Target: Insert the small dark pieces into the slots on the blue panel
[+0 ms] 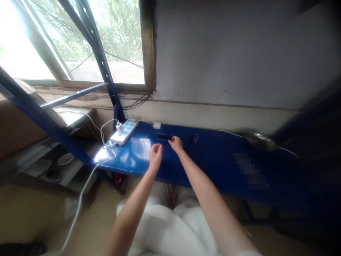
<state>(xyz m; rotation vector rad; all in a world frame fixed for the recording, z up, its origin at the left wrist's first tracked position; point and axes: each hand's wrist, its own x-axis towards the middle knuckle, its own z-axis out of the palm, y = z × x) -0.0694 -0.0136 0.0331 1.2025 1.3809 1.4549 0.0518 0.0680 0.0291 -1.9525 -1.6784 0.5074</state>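
Several small black pieces stand in a short row on the blue table. At the right end of that row is my right hand, its thumb and fingertips pinched at one more small black piece. My left hand hovers over the table, nearer to me and to the left, with its fingers curled together. Whatever it may hold is too small to make out. Right of my right hand lies a dark piece with small clear bits around it.
A white power strip with a plugged-in charger lies at the left end. Its cable hangs off the edge. A small white box sits at the back, a shiny oval object far right. Blue rack posts rise left.
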